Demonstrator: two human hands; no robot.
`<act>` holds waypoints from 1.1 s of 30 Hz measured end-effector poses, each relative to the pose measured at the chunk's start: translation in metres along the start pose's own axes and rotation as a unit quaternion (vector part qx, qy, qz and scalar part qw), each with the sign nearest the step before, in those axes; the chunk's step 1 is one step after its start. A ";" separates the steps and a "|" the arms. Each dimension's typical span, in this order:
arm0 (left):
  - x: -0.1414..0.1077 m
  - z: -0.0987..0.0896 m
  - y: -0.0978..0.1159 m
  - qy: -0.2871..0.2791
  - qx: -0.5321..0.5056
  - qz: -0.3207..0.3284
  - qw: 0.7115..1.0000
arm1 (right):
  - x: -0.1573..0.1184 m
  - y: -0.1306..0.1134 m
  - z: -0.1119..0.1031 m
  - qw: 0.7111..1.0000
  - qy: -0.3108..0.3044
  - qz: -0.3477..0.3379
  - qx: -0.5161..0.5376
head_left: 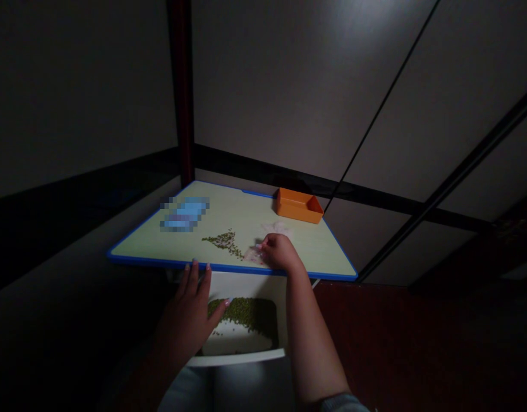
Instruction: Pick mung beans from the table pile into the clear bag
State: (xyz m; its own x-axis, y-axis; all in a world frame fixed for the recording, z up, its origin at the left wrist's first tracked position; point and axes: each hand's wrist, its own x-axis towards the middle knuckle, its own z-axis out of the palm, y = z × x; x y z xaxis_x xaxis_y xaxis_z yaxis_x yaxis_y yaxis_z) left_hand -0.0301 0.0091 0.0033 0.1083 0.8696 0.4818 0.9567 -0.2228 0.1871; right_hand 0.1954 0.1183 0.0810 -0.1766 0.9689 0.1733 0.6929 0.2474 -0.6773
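My right hand (pixel 278 251) rests low over the tabletop, its thumb and fingers pinched together. Whatever the fingertips hold is too small to make out. Around that hand lies a pale, thin, reddish-marked patch (pixel 253 255), perhaps plastic film. Left of it a loose scatter of small green beans (pixel 224 240) lies on the table. My left hand (pixel 191 306) has its fingers spread, with the tips at the table's blue front edge and the thumb over a white bin (pixel 241 360). Inside the bin, many green beans (pixel 250 312) are heaped toward the far side.
The pale table (pixel 306 260) has a blue rim. At its back right stands an orange open box (pixel 300 207). A blue, pixelated flat item (pixel 186 214) lies at the left. Behind the table rise large panels (pixel 267 86); the floor (pixel 375 337) at right is dark red.
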 end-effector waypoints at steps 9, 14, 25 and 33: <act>0.000 0.001 0.000 -0.006 0.001 -0.002 1.000 | 0.003 0.001 0.000 0.996 0.036 0.029 -0.070; 0.000 0.000 0.001 -0.006 -0.010 -0.005 1.000 | 0.004 -0.001 0.005 0.998 0.032 0.000 -0.051; -0.001 0.000 0.000 -0.002 -0.012 -0.007 1.000 | -0.002 0.004 -0.001 0.996 0.007 -0.011 0.089; -0.001 0.000 0.000 -0.007 -0.005 -0.006 1.000 | -0.001 0.007 0.003 0.996 -0.016 -0.027 0.085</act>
State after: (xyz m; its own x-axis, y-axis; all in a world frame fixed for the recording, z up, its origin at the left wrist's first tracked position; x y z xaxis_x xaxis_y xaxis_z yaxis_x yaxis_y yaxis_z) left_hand -0.0300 0.0085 0.0025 0.0998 0.8781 0.4679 0.9551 -0.2164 0.2025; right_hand 0.1990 0.1193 0.0739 -0.2341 0.9532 0.1916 0.5540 0.2927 -0.7794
